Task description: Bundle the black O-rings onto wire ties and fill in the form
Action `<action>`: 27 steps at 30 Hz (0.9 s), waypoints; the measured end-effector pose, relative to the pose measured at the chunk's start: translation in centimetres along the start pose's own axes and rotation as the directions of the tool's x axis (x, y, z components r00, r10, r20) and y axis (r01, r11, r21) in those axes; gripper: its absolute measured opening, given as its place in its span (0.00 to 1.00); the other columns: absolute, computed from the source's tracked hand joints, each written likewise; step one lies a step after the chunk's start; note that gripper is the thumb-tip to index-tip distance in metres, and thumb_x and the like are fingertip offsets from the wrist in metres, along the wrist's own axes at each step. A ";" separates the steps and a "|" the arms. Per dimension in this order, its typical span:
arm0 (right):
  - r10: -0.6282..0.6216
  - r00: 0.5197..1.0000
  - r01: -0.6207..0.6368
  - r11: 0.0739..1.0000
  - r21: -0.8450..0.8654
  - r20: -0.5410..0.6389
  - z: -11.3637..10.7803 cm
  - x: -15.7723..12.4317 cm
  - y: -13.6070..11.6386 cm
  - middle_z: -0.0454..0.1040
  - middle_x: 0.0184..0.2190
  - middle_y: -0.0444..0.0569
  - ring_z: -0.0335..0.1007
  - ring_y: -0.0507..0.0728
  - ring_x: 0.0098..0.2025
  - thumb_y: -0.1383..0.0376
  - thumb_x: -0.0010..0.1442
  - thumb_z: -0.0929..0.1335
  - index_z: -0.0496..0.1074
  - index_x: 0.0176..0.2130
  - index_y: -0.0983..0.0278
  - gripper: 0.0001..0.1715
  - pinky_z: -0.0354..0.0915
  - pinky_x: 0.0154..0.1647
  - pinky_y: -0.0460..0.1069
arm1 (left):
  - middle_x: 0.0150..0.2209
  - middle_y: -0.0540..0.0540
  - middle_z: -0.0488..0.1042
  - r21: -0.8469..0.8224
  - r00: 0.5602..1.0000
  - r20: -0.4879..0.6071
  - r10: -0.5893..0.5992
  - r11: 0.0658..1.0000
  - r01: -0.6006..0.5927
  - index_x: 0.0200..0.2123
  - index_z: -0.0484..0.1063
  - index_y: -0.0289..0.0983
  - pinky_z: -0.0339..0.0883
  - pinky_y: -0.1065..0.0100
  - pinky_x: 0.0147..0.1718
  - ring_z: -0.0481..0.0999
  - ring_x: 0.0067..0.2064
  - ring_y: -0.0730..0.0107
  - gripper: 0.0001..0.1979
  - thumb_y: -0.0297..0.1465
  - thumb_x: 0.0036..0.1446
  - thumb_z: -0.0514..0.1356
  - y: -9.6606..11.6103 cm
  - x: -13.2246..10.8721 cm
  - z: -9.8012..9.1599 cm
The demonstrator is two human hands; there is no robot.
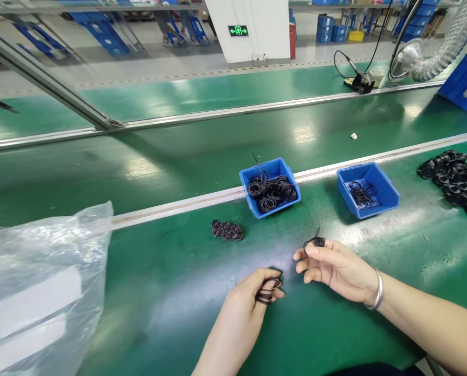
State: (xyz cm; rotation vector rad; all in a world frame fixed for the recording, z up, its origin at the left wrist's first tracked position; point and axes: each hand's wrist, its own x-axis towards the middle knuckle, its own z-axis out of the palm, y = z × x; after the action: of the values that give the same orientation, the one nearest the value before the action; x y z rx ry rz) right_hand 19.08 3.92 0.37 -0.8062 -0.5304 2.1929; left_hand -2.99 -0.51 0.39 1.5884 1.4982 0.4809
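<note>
My left hand (243, 297) is shut on a small bundle of thin black wire coils (265, 290), which its fingers partly hide. My right hand (335, 269) pinches another black wire coil (315, 242) between thumb and fingertips. The two hands are apart, above the green bench mat (171, 271). Ahead of them sits a blue plastic bin (265, 167) full of black coils. A second blue bin (388, 201) holds fewer, thinner coils. A short row of dark coils (226, 230) lies loose on the mat, and a large heap of black coils (453, 175) lies at the right.
A crumpled clear plastic bag (41, 282) lies at the left. A metal rail (390, 155) runs across the bench. Farther back are a soldering iron stand (361, 82), a silver ducting hose (447, 49), and a blue crate (466, 83).
</note>
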 end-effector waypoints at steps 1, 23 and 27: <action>-0.004 1.000 0.004 1.000 -0.015 -0.011 -0.1 0.0 0.1 0.76 0.37 0.50 0.74 0.53 0.37 0.59 0.53 0.77 0.75 0.33 0.67 0.14 0.70 0.36 0.47 | 0.34 0.47 0.82 -0.006 1.000 0.004 0.024 1.000 -0.024 0.43 0.74 0.40 0.75 0.65 0.39 0.83 0.36 0.66 0.15 0.26 0.61 0.50 0.1 -0.1 0.0; -0.112 0.991 0.130 0.859 -0.495 0.067 0.7 -0.1 2.1 0.70 0.26 0.44 0.61 0.49 0.23 0.50 0.52 0.76 0.79 0.30 0.66 0.21 0.60 0.26 0.46 | 0.31 0.49 0.80 0.031 0.930 -0.098 0.355 0.935 -0.354 0.55 0.73 0.45 0.75 0.73 0.34 0.80 0.31 0.72 0.26 0.20 0.60 0.49 0.8 -0.5 0.8; 0.038 0.996 -0.016 0.963 -0.270 0.075 0.7 -0.1 1.9 0.71 0.26 0.45 0.59 0.48 0.24 0.51 0.51 0.77 0.78 0.31 0.68 0.22 0.60 0.25 0.45 | 0.31 0.49 0.80 0.011 0.921 -0.071 0.383 0.924 -0.383 0.60 0.69 0.47 0.75 0.72 0.34 0.80 0.33 0.71 0.31 0.17 0.58 0.47 0.7 -0.7 0.7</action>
State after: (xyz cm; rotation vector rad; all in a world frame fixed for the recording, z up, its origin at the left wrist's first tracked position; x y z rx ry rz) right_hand 17.71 2.56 -0.22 -0.8730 -0.8768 2.2137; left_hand -2.14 -1.31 0.78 1.8882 1.2336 0.7668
